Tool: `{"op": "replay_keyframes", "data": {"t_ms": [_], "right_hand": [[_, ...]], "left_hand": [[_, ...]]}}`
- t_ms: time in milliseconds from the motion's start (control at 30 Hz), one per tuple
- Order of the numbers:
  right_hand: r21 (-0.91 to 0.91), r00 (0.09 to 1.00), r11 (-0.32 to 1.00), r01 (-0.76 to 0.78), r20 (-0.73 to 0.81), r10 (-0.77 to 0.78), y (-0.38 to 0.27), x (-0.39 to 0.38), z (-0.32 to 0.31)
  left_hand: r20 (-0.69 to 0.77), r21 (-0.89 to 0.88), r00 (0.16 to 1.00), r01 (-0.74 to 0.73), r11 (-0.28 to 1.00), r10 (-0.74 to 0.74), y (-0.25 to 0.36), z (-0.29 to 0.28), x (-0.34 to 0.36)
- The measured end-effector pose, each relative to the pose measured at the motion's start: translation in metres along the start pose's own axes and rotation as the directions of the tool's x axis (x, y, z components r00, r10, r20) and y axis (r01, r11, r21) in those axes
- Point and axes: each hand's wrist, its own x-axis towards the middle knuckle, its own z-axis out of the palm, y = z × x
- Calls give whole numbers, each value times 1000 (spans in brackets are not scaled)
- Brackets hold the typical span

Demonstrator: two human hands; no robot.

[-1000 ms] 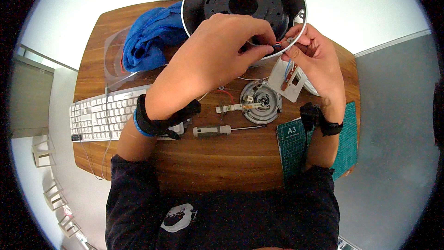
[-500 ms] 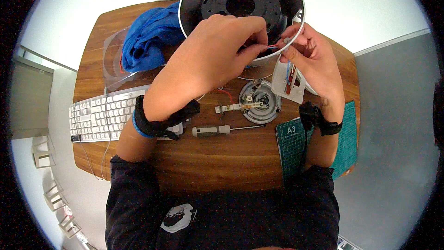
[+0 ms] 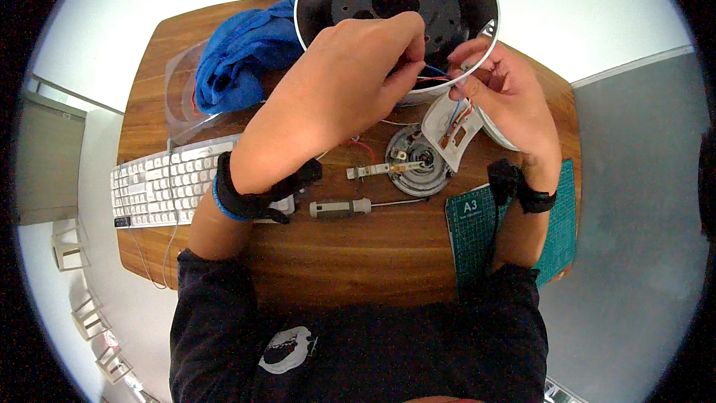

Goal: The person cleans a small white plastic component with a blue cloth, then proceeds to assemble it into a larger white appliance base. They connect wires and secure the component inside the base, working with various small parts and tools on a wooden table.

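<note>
At the round housing's (image 3: 477, 4) near rim: two hands (image 3: 365, 56) at work on thin wires

On the near side of the round housing, which is white outside and black within and stands at the far edge of the wooden table (image 3: 335, 269), thin red and blue wires (image 3: 436, 72) run between the two hands, just inside the rim; the left hand reaches over that rim, thumb and forefinger brought to a narrow pinch at the wires, though whether they are held there I cannot tell, since the fingers cover their ends; the right hand (image 3: 511, 97) is at the housing's near right rim, narrowed around it, fingers on the inner side and thumb on the outer; whether it also grips the wires I cannot tell.

Just below the housing's rim, under the right hand, hangs a tilted white plastic plate (image 3: 435, 125) with a rectangular opening, coloured wires lying across it; nearer the wearer than the housing lies a clear round disc (image 3: 403, 181) with a pale strip (image 3: 373, 171) across it, then a grey-handled screwdriver (image 3: 339, 208); left of the housing is a bunched blue cloth (image 3: 239, 52), with a white keyboard (image 3: 149, 194) farther toward the wearer on that side; to the housing's near right, well apart from it, a green cutting mat (image 3: 470, 246) lies partly under the right forearm.
</note>
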Motion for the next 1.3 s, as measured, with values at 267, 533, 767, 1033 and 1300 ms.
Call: {"op": "replay_keyframes", "data": {"t_ms": [267,533,767,1033,1300], "right_hand": [[-49,996,999,22,-81,-26,1,4,7],[-73,985,997,-7,-172,-6,2,3,8],[-51,989,997,60,-132,-66,1,4,11],[-412,999,911,10,-35,-26,-5,-5,-16],[-477,904,834,276,424,-56,-20,-18,-42]], "left_hand": [[-8,-78,999,-40,996,39,-2,-3,0],[66,-118,998,30,993,-23,2,-6,0],[33,-24,998,-59,998,59,3,-7,1],[-28,79,999,-20,997,22,3,-13,1],[-61,116,998,3,993,4,3,-13,2]]}}
